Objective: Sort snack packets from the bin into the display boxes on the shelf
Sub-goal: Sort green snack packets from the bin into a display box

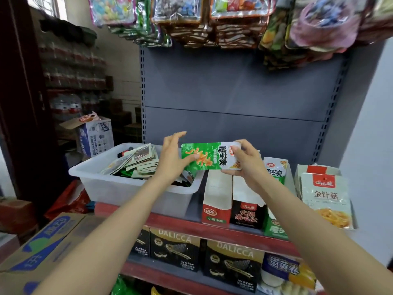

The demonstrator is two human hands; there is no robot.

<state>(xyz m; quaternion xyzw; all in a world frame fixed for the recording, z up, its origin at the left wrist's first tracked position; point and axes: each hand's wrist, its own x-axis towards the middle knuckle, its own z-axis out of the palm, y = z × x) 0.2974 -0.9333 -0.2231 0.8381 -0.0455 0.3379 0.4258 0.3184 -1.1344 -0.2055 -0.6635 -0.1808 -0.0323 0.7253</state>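
I have both hands up over the red shelf [170, 222], sharing one green packet [209, 156] that lies sideways in the air, above the gap between the bin and the first display box. My right hand [247, 165] pinches the packet's white end, thumb on the front face and fingers curled behind it. My left hand [173, 155] is at the green end: the thumb touches the packet's lower edge, while the fingers stand straight and spread above it, not closed round it. On the shelf, to the left, sits the clear plastic bin [119, 188], with a loose heap of packets [140, 159] inside, mostly pale ones stacked slanting toward the back, darker and green ones underneath. Right of the bin, four display boxes stand in a row on the shelf: a white box with a green strip [217, 201], touching it a black box [247, 211], then a green box [275, 227] with a matching green and white packet [275, 169] standing upright in it, and at the far right a pale box [327, 201] with a red label. Under the shelf sit dark wafer cartons [175, 251]. Bags [234, 20] hang above the shelf's grey back panel [244, 88].
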